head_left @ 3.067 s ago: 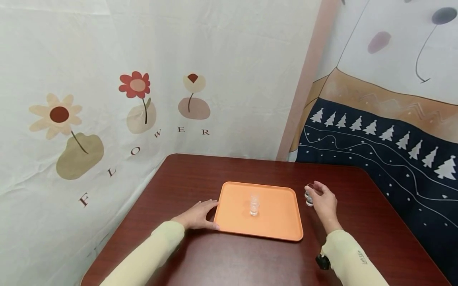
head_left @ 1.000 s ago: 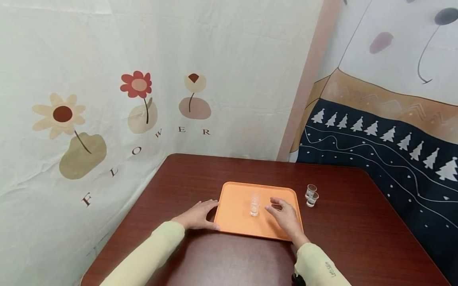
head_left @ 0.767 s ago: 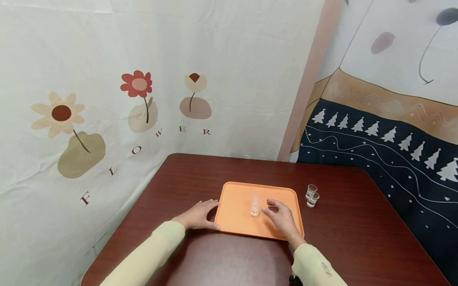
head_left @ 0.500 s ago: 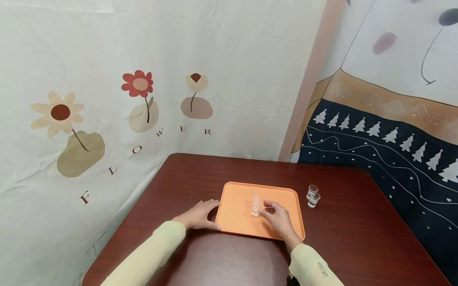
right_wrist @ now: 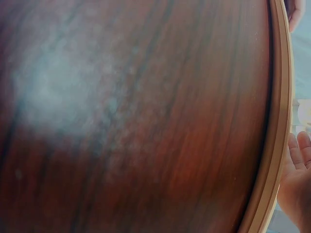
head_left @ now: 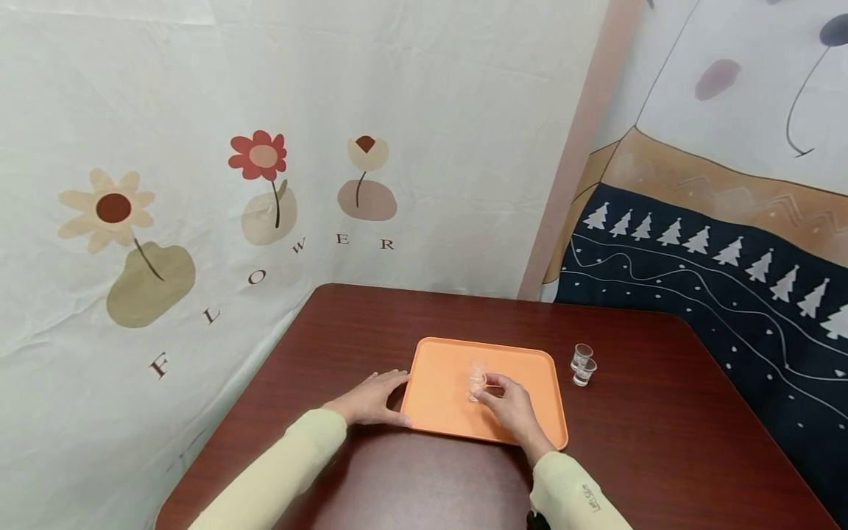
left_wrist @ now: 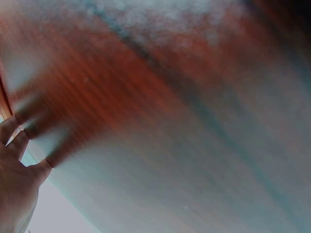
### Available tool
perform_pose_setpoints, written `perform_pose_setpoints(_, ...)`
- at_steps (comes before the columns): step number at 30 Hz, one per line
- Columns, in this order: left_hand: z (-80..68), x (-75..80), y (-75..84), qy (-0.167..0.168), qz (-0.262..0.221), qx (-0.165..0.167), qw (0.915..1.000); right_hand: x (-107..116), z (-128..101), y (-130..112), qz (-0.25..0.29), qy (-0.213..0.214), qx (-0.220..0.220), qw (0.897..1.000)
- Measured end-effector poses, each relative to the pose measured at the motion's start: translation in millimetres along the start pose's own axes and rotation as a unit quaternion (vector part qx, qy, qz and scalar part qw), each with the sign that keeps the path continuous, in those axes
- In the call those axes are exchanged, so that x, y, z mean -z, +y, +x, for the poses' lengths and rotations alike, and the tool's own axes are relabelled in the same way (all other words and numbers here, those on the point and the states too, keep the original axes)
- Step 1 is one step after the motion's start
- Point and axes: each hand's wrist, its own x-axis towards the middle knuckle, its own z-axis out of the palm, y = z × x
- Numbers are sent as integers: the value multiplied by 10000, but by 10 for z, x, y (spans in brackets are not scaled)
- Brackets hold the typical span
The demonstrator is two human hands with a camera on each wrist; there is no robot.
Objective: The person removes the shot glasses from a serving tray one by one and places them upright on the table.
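Note:
An orange tray lies on the table in the head view. Near its middle stands a clear shot glass, apparently part of a small stack of such glasses. My right hand reaches over the tray from the right, thumb and index finger closed about the lower part of the glass and partly covering it. At the tray's left side is my left hand, fingers spread, with fingertips and thumb touching the rim. Only part of the right hand shows beyond the tray rim in the right wrist view.
Two more clear shot glasses, a rear one and a front one, stand close together right of the tray. The dark red wooden table backs onto a printed flower cloth and a navy tree-patterned cloth.
My right hand has come from the two glasses at the right over to the tray and closed on the glass there. My left hand has stayed at the tray's left edge.

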Motion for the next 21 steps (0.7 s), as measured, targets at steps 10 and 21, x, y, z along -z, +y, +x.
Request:
perform_pose_setpoints(10, -6, 2, 0, -44, -22, 59, 10000, -25, 17, 5, -81, 26, 151, 9998)
perform_pose_setpoints(21, -10, 5, 7, 19, -33, 32, 10000, -24, 12, -32, -171, 74, 175, 9997)
